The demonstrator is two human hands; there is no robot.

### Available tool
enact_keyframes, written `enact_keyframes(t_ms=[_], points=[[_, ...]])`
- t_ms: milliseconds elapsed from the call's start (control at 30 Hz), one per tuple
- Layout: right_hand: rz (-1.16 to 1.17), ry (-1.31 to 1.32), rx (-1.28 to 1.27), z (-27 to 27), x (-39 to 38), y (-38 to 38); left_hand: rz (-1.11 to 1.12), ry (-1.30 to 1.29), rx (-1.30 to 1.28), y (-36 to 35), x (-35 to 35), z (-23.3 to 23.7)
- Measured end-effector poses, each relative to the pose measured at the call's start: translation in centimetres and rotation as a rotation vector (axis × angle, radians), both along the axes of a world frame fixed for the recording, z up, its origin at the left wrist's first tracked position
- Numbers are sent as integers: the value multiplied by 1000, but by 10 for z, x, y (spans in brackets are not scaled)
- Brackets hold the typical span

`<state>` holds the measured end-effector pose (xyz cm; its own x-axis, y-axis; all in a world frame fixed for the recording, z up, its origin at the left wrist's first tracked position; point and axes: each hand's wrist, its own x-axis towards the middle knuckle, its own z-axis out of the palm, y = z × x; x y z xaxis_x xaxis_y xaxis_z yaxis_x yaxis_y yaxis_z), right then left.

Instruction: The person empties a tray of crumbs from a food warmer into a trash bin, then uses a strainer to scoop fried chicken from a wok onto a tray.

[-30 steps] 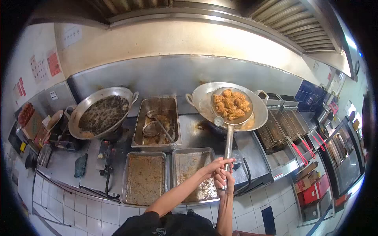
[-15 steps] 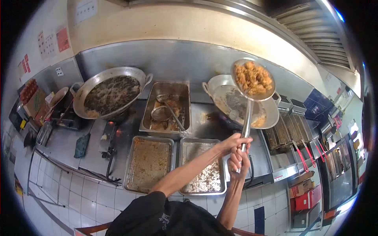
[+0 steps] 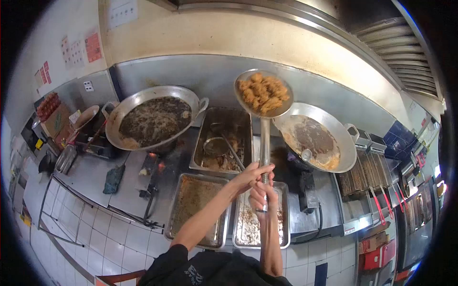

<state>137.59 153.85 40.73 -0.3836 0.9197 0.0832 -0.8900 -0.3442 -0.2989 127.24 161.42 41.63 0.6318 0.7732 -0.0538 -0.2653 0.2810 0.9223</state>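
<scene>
A long-handled metal skimmer [image 3: 265, 138], heaped with golden-brown fried pieces [image 3: 262, 93], is raised between the deep steel tray [image 3: 198, 163] and the right wok [image 3: 352, 143]. My left hand [image 3: 252, 176] wraps round its handle. Just below, my right hand [image 3: 265, 196] grips the handle near its end. The right wok holds foamy oil with a ladle [image 3: 306, 155] in it. Inside the deep tray lie a round strainer [image 3: 215, 147] and dark liquid. Two shallow trays sit nearer me, the left one [image 3: 199, 205] crumb-covered, the right one [image 3: 241, 229] partly behind my forearm.
A large wok [image 3: 138, 97] of dark bubbling oil stands at the left. Fryer baskets with red handles [image 3: 377, 207] are at the right. A dark cloth [image 3: 113, 179] lies on the left counter. An exhaust hood [image 3: 400, 52] hangs at upper right.
Both hands and the loaded skimmer have moved left, from over the right wok to between it and the deep tray. The view has shifted slightly, too.
</scene>
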Motion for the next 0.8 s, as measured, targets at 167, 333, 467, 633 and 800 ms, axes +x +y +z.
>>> enact_keyframes(t_ms=[167, 333, 467, 633, 800], points=[[56, -50, -45, -15, -36, 8, 118, -37, -75, 6, -40, -33], [102, -101, -120, -53, -52, 19, 157, -13, -148, -3, -62, -44], [107, -70, -186, -97, -59, 17, 179, -4, -240, 2, -68, -104], [112, -60, -265, -132, -74, 20, 231, 6, -445, 18, -83, -191], [248, -77, -276, -172, -75, 45, 278, 234, -245, 14, -91, -151]])
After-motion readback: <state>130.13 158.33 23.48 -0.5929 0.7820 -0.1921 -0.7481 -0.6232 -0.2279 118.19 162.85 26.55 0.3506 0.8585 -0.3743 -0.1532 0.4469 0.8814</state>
